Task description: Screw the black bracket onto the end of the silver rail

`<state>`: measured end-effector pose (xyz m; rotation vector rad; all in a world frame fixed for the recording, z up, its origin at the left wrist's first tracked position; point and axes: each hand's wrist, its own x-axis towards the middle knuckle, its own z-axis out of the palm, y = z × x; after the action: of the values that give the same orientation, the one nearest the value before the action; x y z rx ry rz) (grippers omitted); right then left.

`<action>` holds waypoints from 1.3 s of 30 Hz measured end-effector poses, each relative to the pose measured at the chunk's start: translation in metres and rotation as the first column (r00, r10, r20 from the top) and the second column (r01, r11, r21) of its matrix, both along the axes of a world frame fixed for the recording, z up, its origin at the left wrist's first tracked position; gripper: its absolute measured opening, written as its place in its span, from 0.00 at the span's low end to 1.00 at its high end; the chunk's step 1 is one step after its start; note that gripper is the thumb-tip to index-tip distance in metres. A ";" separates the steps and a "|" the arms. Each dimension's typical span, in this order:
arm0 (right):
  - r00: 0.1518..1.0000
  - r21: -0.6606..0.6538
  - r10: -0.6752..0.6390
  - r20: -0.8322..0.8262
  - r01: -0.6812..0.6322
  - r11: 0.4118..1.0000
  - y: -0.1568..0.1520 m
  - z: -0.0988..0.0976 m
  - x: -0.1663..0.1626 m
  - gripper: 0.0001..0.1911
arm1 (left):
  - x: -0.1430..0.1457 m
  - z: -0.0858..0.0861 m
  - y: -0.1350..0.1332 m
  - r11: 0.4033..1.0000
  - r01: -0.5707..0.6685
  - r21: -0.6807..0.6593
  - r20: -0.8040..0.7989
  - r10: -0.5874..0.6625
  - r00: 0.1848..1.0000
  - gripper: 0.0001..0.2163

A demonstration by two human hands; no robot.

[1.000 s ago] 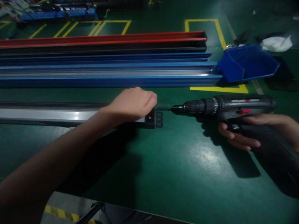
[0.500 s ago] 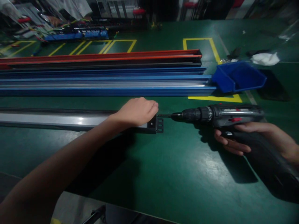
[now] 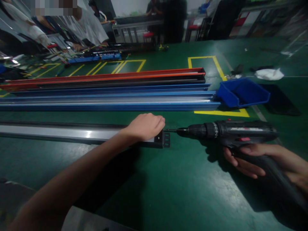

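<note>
My left hand [image 3: 146, 126] is closed over the right end of a long black and silver metal profile [image 3: 83, 132], its fingertips curled over the far side. A black slotted bracket [image 3: 166, 140] sticks out from that end. In my right hand [image 3: 250, 160] is a black cordless drill [image 3: 243, 130], lying level and pointing left. Its long thin bit [image 3: 170, 130] reaches the profile's end face beside the bracket. The exact contact point of the tip is hidden near my left fingers.
Beyond the profile lie blue rails [image 3: 108, 104] and orange-red rails [image 3: 108, 76]. A blue bin [image 3: 244, 93] stands at their right end, near a crumpled white bag [image 3: 269, 74]. A person in a white shirt [image 3: 89, 27] works across the green table [image 3: 183, 192].
The view has tipped upward, so everything sits lower in the picture and more of the background shows. Both hands keep their grips, with the bit still at the profile's end.
</note>
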<state>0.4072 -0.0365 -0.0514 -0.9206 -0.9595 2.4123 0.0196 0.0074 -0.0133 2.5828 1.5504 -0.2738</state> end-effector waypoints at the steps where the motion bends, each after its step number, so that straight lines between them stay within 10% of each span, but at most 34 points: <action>1: 1.000 0.002 -0.005 -0.003 0.005 1.000 0.000 -0.001 0.000 0.14 | 0.000 0.000 0.000 1.000 -0.003 -0.001 -0.004 0.003 1.000 0.23; 39: 0.999 0.009 -0.036 0.013 0.036 0.999 -0.003 -0.010 0.002 0.15 | 0.000 0.003 0.000 0.999 0.046 -0.012 0.017 -0.046 0.999 0.21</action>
<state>0.4094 -0.0397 -0.0610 -0.9438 -0.9495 2.3727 0.0195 0.0074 -0.0105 2.6068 1.4809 -0.2638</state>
